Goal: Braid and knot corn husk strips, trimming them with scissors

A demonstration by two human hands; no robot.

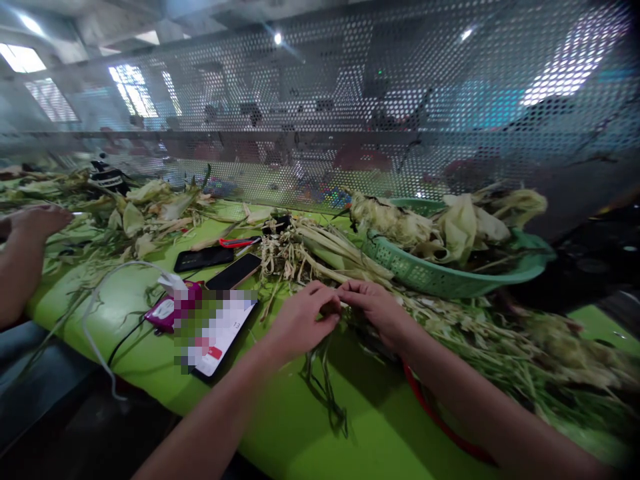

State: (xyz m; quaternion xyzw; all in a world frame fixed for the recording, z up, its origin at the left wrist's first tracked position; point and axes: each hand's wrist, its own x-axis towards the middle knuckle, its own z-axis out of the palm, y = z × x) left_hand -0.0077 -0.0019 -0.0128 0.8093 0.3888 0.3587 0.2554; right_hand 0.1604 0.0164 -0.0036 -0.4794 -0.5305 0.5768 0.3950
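Note:
My left hand [303, 319] and my right hand [376, 308] meet fingertip to fingertip over the green table [300, 427]. Both are pinched on thin green leaf strips [324, 373] that hang down toward the table's near edge. Just beyond the hands lies a bundle of pale stalks and husks [310, 250]. A heap of green and dry plant scraps [525, 347] spreads to the right of my right hand.
A green plastic basket [450, 277] full of husks sits at the right rear. Two phones [220, 263], a pink-cased phone [170, 308] and a white cable lie at left. Another person's hand [37, 220] rests far left. A perforated metal screen [350, 100] backs the table.

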